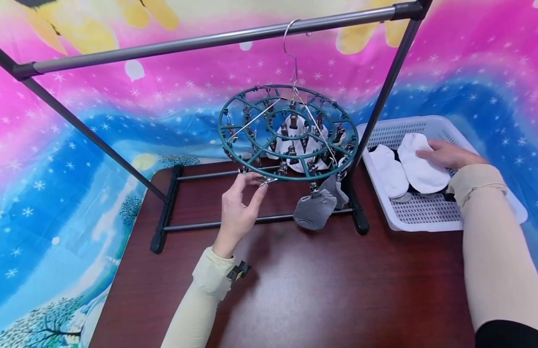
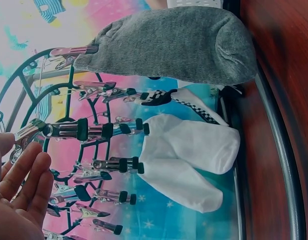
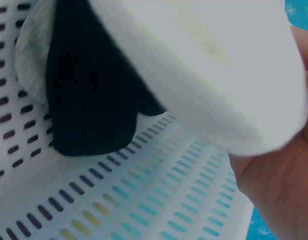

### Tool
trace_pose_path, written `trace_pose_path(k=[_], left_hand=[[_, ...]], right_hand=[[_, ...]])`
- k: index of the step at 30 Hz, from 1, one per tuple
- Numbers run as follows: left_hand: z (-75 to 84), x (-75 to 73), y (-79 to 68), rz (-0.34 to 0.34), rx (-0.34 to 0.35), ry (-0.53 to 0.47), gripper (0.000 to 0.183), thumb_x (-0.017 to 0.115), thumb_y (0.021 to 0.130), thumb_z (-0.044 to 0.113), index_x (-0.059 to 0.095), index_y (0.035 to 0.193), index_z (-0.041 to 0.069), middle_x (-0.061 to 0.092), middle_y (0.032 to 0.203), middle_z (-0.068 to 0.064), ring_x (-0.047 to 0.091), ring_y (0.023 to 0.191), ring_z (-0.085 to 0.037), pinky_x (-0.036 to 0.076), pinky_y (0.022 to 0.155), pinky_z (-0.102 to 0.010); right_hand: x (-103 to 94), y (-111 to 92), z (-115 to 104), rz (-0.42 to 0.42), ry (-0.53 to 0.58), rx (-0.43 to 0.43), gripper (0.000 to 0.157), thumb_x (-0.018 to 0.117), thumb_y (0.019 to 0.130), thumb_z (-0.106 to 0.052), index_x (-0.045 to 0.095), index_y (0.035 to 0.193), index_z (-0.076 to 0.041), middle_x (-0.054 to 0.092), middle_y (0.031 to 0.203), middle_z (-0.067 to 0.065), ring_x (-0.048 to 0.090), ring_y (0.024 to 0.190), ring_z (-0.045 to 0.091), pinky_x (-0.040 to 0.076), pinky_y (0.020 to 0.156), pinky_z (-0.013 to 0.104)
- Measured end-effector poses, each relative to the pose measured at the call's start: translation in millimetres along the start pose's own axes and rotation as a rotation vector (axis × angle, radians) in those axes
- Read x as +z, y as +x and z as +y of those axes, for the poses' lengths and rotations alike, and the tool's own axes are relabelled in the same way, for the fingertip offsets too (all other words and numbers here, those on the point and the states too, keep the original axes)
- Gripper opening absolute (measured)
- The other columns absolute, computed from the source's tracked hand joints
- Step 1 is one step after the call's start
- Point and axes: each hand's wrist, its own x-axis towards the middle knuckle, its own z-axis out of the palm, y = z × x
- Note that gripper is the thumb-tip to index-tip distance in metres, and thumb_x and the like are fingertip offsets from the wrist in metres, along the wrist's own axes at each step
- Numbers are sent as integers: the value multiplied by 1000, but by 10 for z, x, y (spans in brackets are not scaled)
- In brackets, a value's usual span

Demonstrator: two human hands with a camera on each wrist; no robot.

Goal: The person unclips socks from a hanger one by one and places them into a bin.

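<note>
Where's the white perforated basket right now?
In the head view, the white perforated basket is at the right, beside the garment rack's right foot; the right hand grips a white sock over it.

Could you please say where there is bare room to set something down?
Broadest: the table between the left sleeve and right sleeve, in front of the drying rack. Smaller: between the rack's lower bars, left of the left hand. Crowded: under the clip hanger by the grey socks, and inside the white basket, around the white socks and right hand.
</note>
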Motion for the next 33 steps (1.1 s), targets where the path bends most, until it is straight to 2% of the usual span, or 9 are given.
trace_pose_path(k=[4,8,13,18,22,26,33], left_hand=[[0,-3,4,-2,-8,-20,24,72,97,11,66,118,1,75,109,-13,72,102,-25,56,92,-52],[-2,-2,-1,0,-9,-22,25,73,97,12,66,118,1,75,108,-14,72,102,-26,55,91,-55],[-1,-5,-6,1,-6,-16,25,72,97,12,66,118,0,75,108,-14,72,102,-26,55,91,-54],[10,-16,-2,-2,-10,-8,25,72,98,12,65,119,1,75,108,-13,73,102,-24,56,92,-44],[15,-29,-3,0,-12,0,25,72,98,12,65,119,1,75,109,-13,73,103,-24,55,93,-40],[18,-37,-6,-3,-17,4,25,71,98,13,65,120,1,75,110,-14,72,104,-24,55,93,-42],[8,-46,-6,5,-16,-6,25,72,98,13,65,120,2,75,109,-13,72,104,-24,55,92,-50]], right_hand=[[-2,6,80,6,-17,-39,82,35,111,-50,-2,161,4,-2,162,42,-2,149,64,9,116,77],[34,2,130,9,40,-41,79,34,111,-49,2,163,0,4,163,41,4,149,64,12,115,77],[80,22,202,15,74,-34,81,33,110,-51,-1,163,-1,-4,164,40,-2,150,63,9,116,76],[107,19,293,37,21,18,86,31,109,-55,-14,160,-2,-17,162,37,-13,148,62,2,116,77],[143,26,328,75,-35,50,89,29,108,-57,-17,158,0,-15,162,38,-10,148,63,2,116,77],[179,8,316,102,-57,65,84,27,110,-51,-18,157,3,-12,161,40,-6,148,64,5,116,77],[253,-31,205,137,-58,90,76,24,112,-43,-16,159,0,-3,162,41,3,146,66,10,114,78]])
